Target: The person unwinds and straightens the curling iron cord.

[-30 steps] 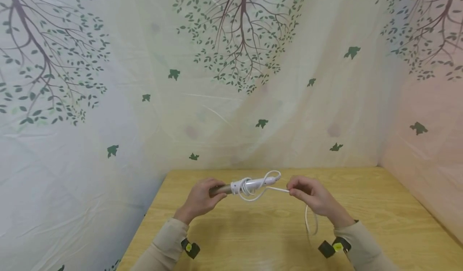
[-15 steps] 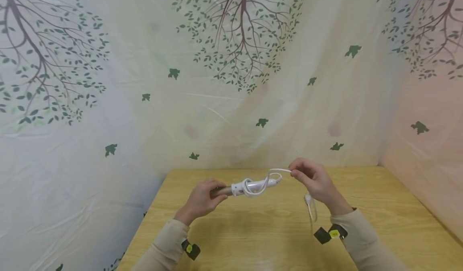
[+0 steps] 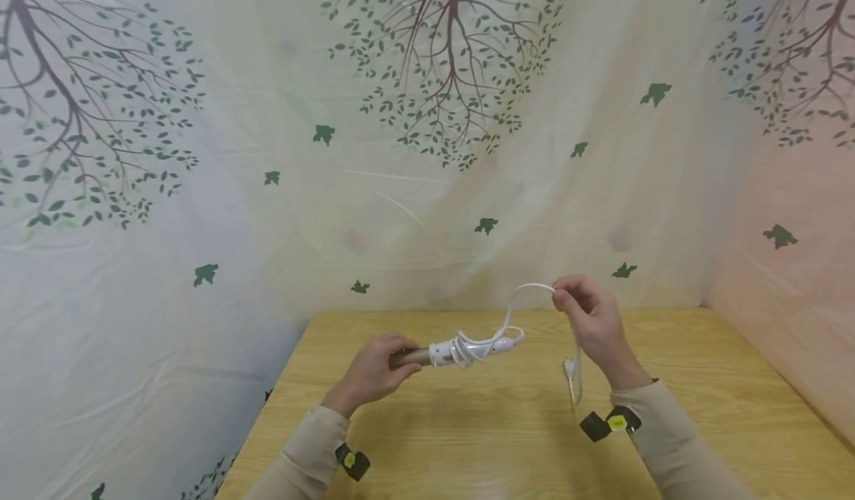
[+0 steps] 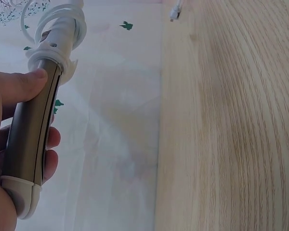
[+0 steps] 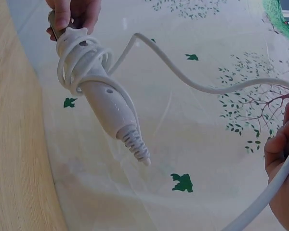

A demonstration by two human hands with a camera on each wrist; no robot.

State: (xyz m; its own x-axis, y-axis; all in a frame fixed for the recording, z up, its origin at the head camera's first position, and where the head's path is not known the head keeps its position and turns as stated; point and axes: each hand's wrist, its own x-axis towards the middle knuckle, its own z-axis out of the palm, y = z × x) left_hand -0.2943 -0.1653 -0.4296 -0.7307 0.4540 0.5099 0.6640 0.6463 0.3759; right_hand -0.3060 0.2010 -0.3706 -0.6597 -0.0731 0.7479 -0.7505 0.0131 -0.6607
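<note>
My left hand (image 3: 375, 366) grips the bronze barrel (image 4: 31, 125) of a white-handled hair iron, held up over the table. Its white handle (image 5: 106, 103) points to the right, with several loops of its own white cord (image 5: 188, 83) wound around it. Between thumb and fingertips, my right hand (image 3: 594, 326) pinches that cord, higher than the iron and to its right. From the handle the cord rises in an arc to the pinch. The free end hangs below the right hand, with a white plug (image 3: 569, 369) on it.
A wooden table (image 3: 481, 441) lies beneath both hands. Behind it and at the sides hangs a pale cloth (image 3: 401, 211) printed with trees and green birds. Each wrist wears a small black camera, such as the right camera (image 3: 594, 426).
My right hand has moved up and slightly right with the cord, which went from a low line to a raised arc. The plug has come into sight. My left hand holds nearly still.
</note>
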